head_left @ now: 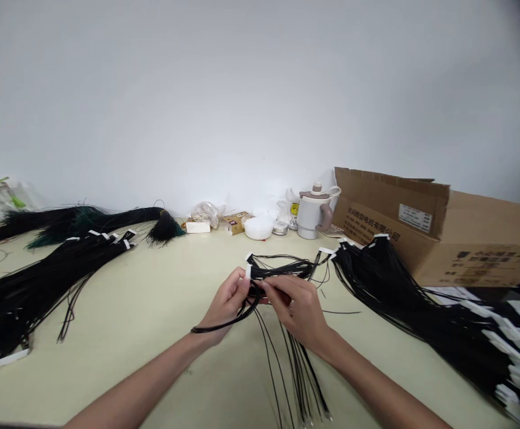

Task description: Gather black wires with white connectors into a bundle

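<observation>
My left hand (224,304) is closed, its thumb and finger pinching a white plastic connector (248,271). A loop of black wires (251,307) bends round beside that wrist. Close to the connector, my right hand (302,307) has its fingertips pressed together on the black wires; the exact wire is hidden behind the fingers. Further wire ends (304,375) hang below this hand toward the table's near edge. Behind my hands, more black wires (293,268) run across to a white connector (326,251) on the table.
Bundles of black wires with white connectors lie left (49,280) and right (402,292). An open cardboard box (376,208) stands at the right. Along the wall are a tumbler with a handle (310,215), a white bowl (258,228) and green-tipped black wires (108,219).
</observation>
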Tool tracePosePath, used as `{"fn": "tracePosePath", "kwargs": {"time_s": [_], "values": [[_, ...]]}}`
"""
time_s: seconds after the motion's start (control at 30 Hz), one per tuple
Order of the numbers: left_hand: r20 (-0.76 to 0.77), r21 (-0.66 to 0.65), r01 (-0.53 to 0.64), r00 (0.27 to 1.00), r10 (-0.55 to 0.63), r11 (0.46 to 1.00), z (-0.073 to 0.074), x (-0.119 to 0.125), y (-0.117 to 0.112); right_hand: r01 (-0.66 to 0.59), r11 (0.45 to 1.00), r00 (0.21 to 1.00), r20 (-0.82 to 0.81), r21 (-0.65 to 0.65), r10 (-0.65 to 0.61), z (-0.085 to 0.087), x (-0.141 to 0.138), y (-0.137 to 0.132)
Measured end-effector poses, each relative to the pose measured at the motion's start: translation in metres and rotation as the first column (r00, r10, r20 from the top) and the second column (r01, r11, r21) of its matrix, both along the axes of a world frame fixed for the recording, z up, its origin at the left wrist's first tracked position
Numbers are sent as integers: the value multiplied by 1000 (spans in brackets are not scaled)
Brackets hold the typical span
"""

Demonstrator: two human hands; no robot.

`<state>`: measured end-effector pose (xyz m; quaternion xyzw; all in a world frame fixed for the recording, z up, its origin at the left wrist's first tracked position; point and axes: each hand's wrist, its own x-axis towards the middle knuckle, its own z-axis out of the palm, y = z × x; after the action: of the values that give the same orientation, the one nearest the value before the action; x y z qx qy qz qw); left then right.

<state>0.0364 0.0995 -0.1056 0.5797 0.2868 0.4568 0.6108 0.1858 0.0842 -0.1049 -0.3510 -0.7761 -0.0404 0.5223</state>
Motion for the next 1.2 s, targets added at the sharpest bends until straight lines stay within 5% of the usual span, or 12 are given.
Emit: {"fn": "tracePosePath", "kwargs": {"time_s": [0.23,0.5,0.77,1.2], "values": [[-59,16,-12,998,13,1000,3,0,-3,-12,999,1000,8,-44,12,1,2,-1],[186,-186,81,982,-46,979,3,1,1,123,990,988,84,65,-129,1,10,11],[287,-284,77,958,8,956,0,-10,15,444,825,824,204,350,-529,9,53,32],[137,-319,167,982,-128,933,0,-9,10,417,686,801,114,596,-587,8,68,41]]}}
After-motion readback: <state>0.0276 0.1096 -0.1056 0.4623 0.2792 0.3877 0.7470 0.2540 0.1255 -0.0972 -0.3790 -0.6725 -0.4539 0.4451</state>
